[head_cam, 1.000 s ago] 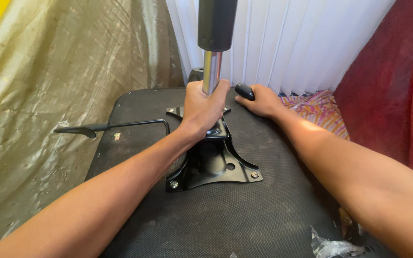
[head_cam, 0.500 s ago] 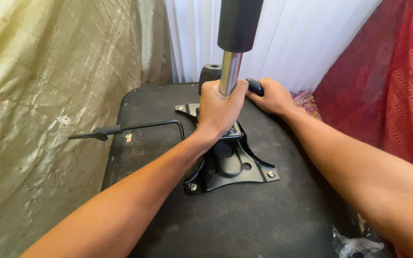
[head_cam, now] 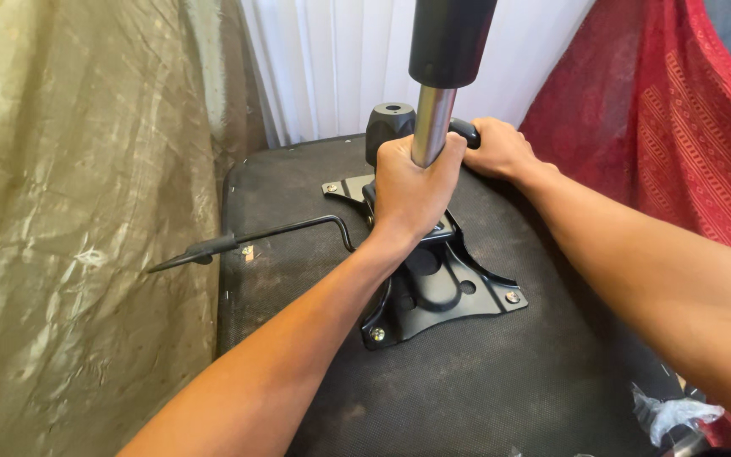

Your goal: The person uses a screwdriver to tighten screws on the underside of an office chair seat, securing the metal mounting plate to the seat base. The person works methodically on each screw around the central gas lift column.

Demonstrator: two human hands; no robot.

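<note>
An upturned black chair seat (head_cam: 315, 182) lies in front of me with a black metal tilt plate (head_cam: 446, 292) screwed onto it. A gas lift cylinder (head_cam: 448, 51), black above and chrome below, stands upright in the plate. My left hand (head_cam: 412, 190) is wrapped around the chrome rod just above the plate. My right hand (head_cam: 501, 151) grips a black handle (head_cam: 465, 131) behind the cylinder, next to a black tension knob (head_cam: 389, 127). A thin black lever (head_cam: 251, 241) sticks out from the plate to the left, past the seat's edge.
A shiny olive sheet (head_cam: 69, 211) hangs on the left, white curtains (head_cam: 332, 59) stand behind, and a red patterned cloth (head_cam: 662, 110) is on the right. A crumpled clear plastic bag (head_cam: 674, 415) lies at the seat's lower right edge.
The view has shifted closer and slightly left, so the seat and plate sit further right and larger. Both hands keep the same grips on the rod and handle.
</note>
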